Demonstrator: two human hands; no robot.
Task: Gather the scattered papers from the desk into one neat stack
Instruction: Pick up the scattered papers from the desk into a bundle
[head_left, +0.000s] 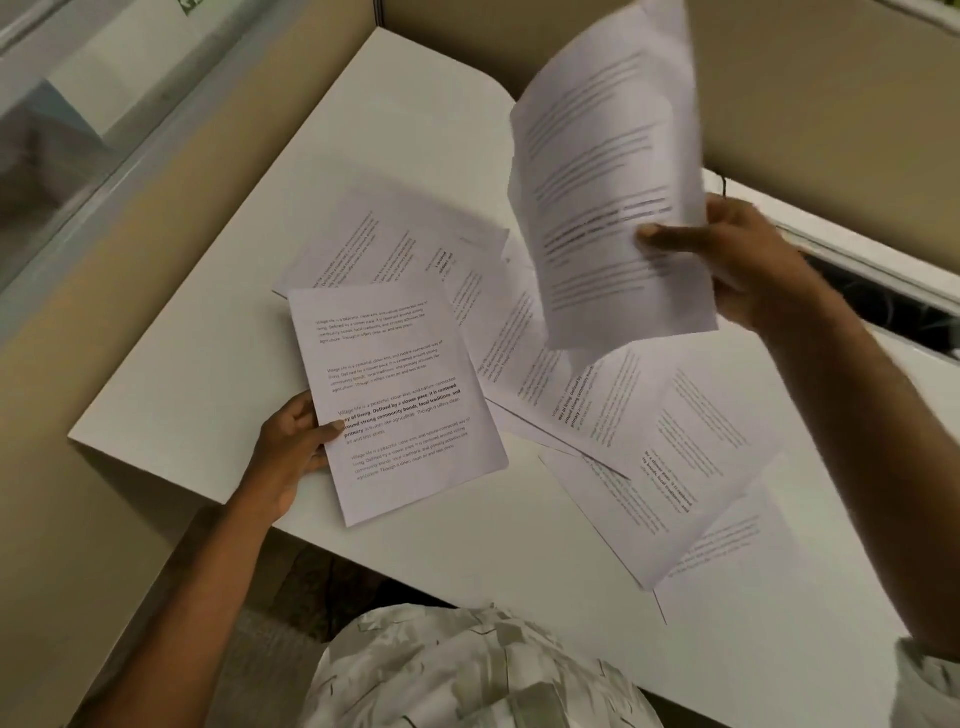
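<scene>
Two hands each grip paper. Left hand (297, 441) pinches the edge of a flat printed sheet (397, 400), thumb on top, low over the white counter (218, 332). Right hand (737, 260) clutches a raised sheet (613, 208), curled and blurred, thumb across its face. Between and beneath the hands, several loose pages (597, 415) lie overlapping and askew on the smooth, round-cornered counter; none sits in any container.
</scene>
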